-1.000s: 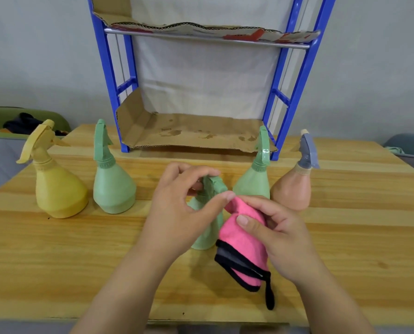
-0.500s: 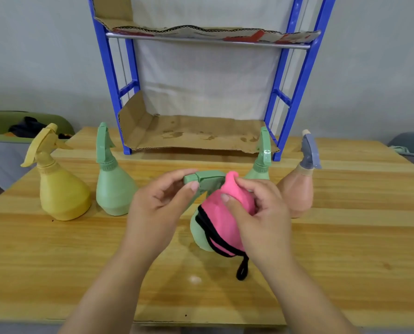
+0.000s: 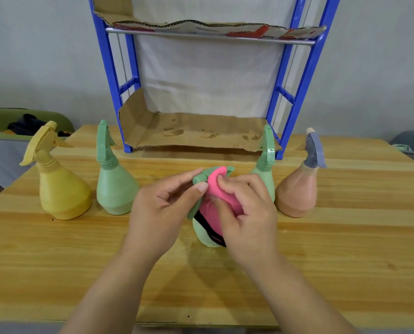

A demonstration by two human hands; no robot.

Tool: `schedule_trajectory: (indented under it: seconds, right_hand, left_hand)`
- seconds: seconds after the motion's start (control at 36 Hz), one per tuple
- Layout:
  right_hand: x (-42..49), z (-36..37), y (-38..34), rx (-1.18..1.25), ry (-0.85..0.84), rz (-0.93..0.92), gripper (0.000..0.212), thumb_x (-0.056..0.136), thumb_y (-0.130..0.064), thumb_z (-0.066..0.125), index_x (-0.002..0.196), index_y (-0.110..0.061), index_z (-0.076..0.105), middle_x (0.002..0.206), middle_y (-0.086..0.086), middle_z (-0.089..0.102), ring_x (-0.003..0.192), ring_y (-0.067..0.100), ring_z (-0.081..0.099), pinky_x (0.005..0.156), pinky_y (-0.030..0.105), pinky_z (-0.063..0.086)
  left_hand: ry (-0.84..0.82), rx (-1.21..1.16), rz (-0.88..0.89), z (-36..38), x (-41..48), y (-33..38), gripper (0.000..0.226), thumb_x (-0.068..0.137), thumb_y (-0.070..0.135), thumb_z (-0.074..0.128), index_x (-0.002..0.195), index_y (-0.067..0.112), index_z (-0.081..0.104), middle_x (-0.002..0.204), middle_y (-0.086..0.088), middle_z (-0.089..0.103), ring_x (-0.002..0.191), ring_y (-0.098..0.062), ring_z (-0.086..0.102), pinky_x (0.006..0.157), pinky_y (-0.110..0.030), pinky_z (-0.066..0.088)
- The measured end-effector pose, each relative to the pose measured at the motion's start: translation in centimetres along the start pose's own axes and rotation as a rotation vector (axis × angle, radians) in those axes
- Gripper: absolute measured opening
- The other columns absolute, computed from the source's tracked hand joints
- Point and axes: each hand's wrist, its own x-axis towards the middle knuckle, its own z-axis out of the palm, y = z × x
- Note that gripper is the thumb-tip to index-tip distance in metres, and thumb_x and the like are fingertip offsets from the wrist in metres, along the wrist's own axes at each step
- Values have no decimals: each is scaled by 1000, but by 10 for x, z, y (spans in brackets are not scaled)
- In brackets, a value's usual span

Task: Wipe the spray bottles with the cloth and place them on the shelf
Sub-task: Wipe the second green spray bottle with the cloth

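Up on the bottle, the pink cloth (image 3: 221, 196) is sitting higher than it was a moment ago, and it is now covering the neck and curling over the top of the sprayer. Its black strap is no longer hanging down toward the table (image 3: 345, 237). The right hand (image 3: 247, 213) is holding the cloth, with its fingers curled round it and pressing it onto the middle green spray bottle (image 3: 204, 233). The left hand (image 3: 162, 210) is pinching the green sprayer head (image 3: 199, 178) of that same bottle between its thumb and fingers. This bottle is leaning a little to the left, near the front middle of the table, and its round bottom is peeking out under the cloth. It is hard to tell if the bottom is touching the wood. Four more bottles are standing up straight on the table. A yellow bottle (image 3: 61, 191) is standing far to the left, with a green bottle (image 3: 115, 189) just beside it. Another green bottle (image 3: 265, 165) is standing right behind the right hand, and a peach bottle (image 3: 297, 191) with a grey-blue sprayer is standing next to that one. A blue shelf (image 3: 304, 75) is standing at the back of the table, and brown cardboard (image 3: 196, 133) is lying on its bottom level
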Motion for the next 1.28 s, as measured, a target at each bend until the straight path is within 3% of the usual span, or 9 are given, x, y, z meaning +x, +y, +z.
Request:
schedule_trajectory:
  seconds: [0.17, 0.28, 0.39, 0.56, 0.67, 0.89, 1.03, 1.14, 1.28]
  right_hand:
    - [-16, 7, 0, 15, -96, -83, 21, 85, -5, 56, 100, 3, 68, 93, 7, 58, 85, 10, 54, 76, 13, 44]
    - [-32, 14, 4, 11, -220, -129, 17, 86, -1, 59, 101, 2, 68, 90, 9, 60, 79, 18, 56, 66, 28, 49]
    - [-32, 11, 5, -7, -190, -118, 19, 85, -2, 59, 100, 3, 69, 92, 10, 63, 82, 18, 59, 68, 29, 51]
    - [-19, -9, 11, -83, 21, 103, 20, 80, -7, 63, 99, -1, 69, 95, -1, 56, 87, -1, 53, 81, 5, 40]
    - [-12, -14, 15, -71, -16, 263, 29, 78, -13, 76, 106, -12, 68, 97, -4, 59, 96, -3, 53, 83, 4, 39]
    - [-9, 5, 8, -126, -30, 379, 31, 85, -25, 69, 111, -10, 69, 103, 1, 63, 97, 9, 57, 85, 3, 37]
    - [-3, 4, 9, -17, -138, 454, 30, 86, -35, 64, 110, -18, 68, 101, -9, 56, 93, -3, 52, 81, 1, 37]
    - [3, -1, 16, 130, -186, 523, 27, 83, -33, 68, 107, -20, 70, 99, -11, 56, 94, -2, 54, 80, 6, 41]
    - [5, -14, 29, 372, -193, 586, 9, 85, -18, 67, 86, -25, 72, 92, -7, 65, 89, 10, 61, 78, 26, 50]
  left_hand:
    - [25, 29, -2, -1, 1, -1, 27, 71, 32, 65, 97, 35, 69, 88, 18, 74, 88, -3, 70, 74, -15, 54]
    - [43, 57, -9, -1, 0, -2, 26, 72, 35, 64, 97, 37, 69, 86, 15, 75, 84, -4, 70, 72, -15, 54]
    - [36, 91, 5, 0, 1, -1, 25, 73, 35, 64, 98, 37, 68, 83, 15, 74, 78, -2, 68, 68, -14, 53]
    - [8, 109, -5, 7, 2, -6, 28, 80, 19, 74, 99, 38, 65, 90, 17, 68, 72, 2, 62, 62, -15, 50]
    - [-22, 155, -10, 15, 2, -9, 22, 83, 20, 69, 98, 36, 66, 90, 19, 72, 80, -1, 67, 67, -12, 49]
    - [27, 203, 35, 21, 0, -10, 25, 84, 17, 68, 90, 41, 64, 84, 20, 72, 77, 1, 67, 66, -13, 52]
    - [14, 214, 51, 17, 1, -10, 24, 84, 17, 67, 94, 39, 65, 88, 22, 71, 79, 2, 67, 67, -11, 51]
    - [-9, 217, 62, 17, 1, -9, 23, 84, 18, 66, 94, 39, 65, 88, 22, 71, 78, 2, 66, 67, -10, 49]
    - [-16, 144, 57, 13, 2, -11, 23, 87, 12, 62, 90, 35, 67, 82, 22, 71, 78, 3, 66, 67, -8, 47]
